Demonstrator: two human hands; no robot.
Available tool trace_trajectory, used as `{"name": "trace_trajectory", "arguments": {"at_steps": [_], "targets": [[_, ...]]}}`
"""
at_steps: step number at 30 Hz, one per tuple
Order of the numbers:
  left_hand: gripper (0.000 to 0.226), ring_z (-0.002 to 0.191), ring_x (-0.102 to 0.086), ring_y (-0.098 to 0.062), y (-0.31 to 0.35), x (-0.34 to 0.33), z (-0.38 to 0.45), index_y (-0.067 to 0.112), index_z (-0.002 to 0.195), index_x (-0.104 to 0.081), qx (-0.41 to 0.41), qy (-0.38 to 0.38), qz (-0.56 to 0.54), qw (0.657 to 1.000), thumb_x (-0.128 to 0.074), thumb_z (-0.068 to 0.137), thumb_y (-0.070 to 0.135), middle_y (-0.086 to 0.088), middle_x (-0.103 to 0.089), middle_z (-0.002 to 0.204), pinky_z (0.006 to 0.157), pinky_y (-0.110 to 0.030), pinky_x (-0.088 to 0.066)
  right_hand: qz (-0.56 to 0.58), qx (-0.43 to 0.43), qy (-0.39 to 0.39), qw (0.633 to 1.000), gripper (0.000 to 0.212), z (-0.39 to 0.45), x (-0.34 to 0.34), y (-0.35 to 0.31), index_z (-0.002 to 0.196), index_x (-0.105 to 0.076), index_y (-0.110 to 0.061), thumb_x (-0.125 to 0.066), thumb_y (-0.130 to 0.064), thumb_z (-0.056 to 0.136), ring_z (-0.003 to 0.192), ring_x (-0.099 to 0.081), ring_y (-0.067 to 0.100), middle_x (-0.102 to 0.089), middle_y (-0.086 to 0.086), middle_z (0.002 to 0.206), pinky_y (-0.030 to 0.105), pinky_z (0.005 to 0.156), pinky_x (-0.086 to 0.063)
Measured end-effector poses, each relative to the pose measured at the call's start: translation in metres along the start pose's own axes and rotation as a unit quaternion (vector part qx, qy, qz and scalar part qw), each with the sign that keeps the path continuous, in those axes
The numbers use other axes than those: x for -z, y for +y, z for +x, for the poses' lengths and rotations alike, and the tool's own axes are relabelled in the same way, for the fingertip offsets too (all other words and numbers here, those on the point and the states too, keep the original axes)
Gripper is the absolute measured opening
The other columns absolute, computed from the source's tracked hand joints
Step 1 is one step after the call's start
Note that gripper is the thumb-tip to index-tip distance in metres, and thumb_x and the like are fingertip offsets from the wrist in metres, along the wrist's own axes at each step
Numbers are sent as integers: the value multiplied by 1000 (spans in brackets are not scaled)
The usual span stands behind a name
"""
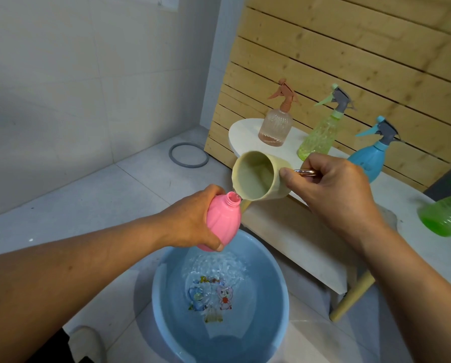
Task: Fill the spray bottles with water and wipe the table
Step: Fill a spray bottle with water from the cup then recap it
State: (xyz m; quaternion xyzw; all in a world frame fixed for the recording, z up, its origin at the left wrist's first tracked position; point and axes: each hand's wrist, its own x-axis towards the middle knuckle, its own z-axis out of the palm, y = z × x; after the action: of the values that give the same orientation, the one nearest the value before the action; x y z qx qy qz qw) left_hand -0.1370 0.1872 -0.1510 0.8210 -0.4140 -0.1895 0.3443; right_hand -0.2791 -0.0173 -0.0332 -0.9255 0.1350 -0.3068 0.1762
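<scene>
My left hand (193, 221) grips a pink bottle (223, 221) with no spray head, tilted, its open neck up and to the right. My right hand (334, 189) holds a beige cup (258, 176) by its metal handle, tipped so its lip touches the bottle's neck. Both are above a blue basin (219, 302) of rippling water on the floor. On the white table (245, 134) stand a clear pinkish spray bottle (275, 127), a light green one (320, 134) and a blue one (371, 158).
A darker green bottle (447, 216) lies at the right edge on the table. A wooden slat wall (350, 48) backs the table. A grey ring (189, 155) lies on the tiled floor near the corner. A white shoe (86, 341) is beside the basin.
</scene>
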Motion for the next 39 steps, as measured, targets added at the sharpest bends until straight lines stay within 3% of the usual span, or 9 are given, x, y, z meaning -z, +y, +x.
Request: {"name": "trace_trajectory", "arguments": {"at_steps": [6,13,22,39], "targets": [[107,111,-54,-13,1,0,0,40,139,-31,1,-4,1,1000,-98,56,39,14,-49,127,79,-31,-61,-21,11,12,1000,47,0,-2,1,62,-51,-16,-64,-58,80,63,-49,15,-57,-10,68,32,52,-40],[105,112,-55,-15,2,1,-1,37,140,-33,-3,-4,-5,1000,-99,58,36,13,-50,127,81,-34,-61,-24,19,20,999,47,-1,-2,0,62,-50,-16,-64,-57,80,62,-49,17,-54,-4,60,34,51,-41],[106,112,-54,-14,1,-1,-1,39,140,-31,0,-7,-2,1000,-98,58,38,15,-49,126,77,-29,-60,-44,49,24,998,45,-2,1,-5,60,-48,-18,-70,-49,85,57,-47,13,-48,-6,54,28,49,-33],[107,113,-54,-15,-1,-2,0,39,141,-31,-1,-7,1,1000,-98,58,39,14,-49,128,80,-32,-61,-60,84,21,994,41,-5,5,-14,61,-48,-19,-74,-37,87,56,-43,16,-46,-6,57,30,50,-28]]}}
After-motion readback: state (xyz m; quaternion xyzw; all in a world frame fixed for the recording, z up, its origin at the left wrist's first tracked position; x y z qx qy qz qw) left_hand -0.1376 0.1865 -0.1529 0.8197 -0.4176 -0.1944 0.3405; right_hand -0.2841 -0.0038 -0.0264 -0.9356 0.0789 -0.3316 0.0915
